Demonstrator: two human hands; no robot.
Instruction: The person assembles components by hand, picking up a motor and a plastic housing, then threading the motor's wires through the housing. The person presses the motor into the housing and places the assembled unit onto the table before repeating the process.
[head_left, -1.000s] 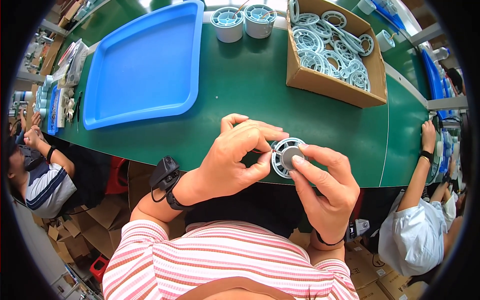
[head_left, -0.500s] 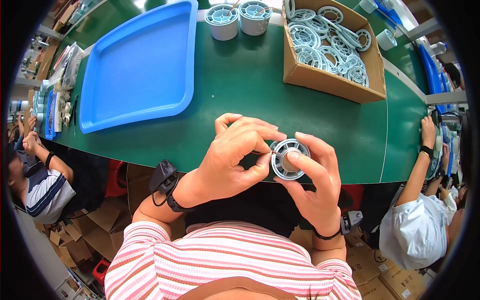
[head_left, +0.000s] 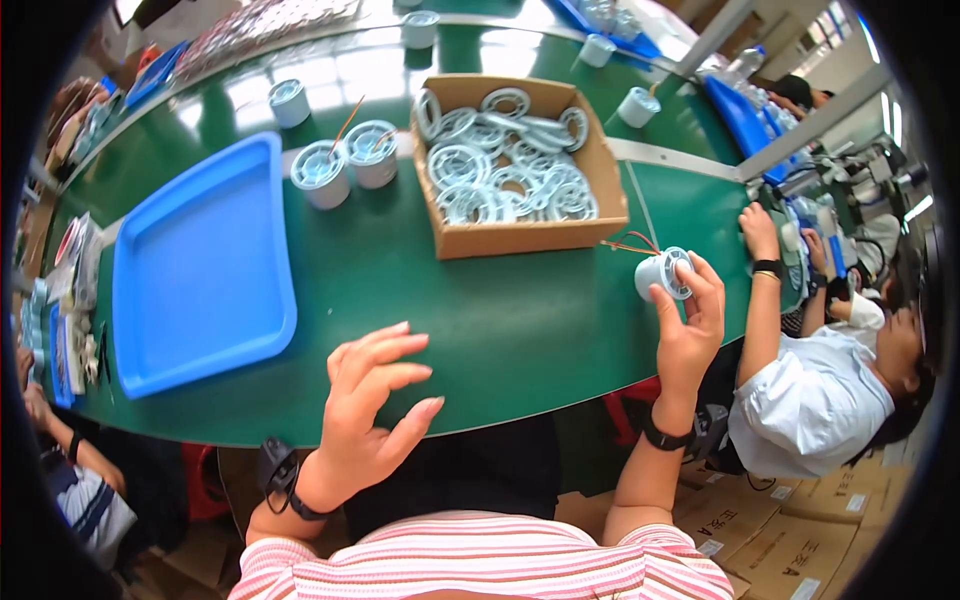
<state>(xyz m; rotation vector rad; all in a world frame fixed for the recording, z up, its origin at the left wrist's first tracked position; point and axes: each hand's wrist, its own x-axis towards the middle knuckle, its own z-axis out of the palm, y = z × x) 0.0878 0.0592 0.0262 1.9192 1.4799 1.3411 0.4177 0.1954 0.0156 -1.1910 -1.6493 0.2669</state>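
My right hand grips a small light-blue cylindrical motor housing with a spoked end ring, held above the table to the right of the cardboard box. Red and brownish wires stick out from its left side. My left hand hovers over the table's front edge, fingers spread, with nothing in it. Pale blue spoked plastic rings fill the open cardboard box. Two similar cylindrical housings, one beside the other, stand left of the box with wires coming out.
A blue tray lies on the green table at the left. More housings stand farther back, one behind the tray and another beyond the box. A co-worker in a white shirt sits at the right.
My left hand has let go of the wires and moved left, its fingers opening. My right hand has carried the housing to the right. The view has shifted too.
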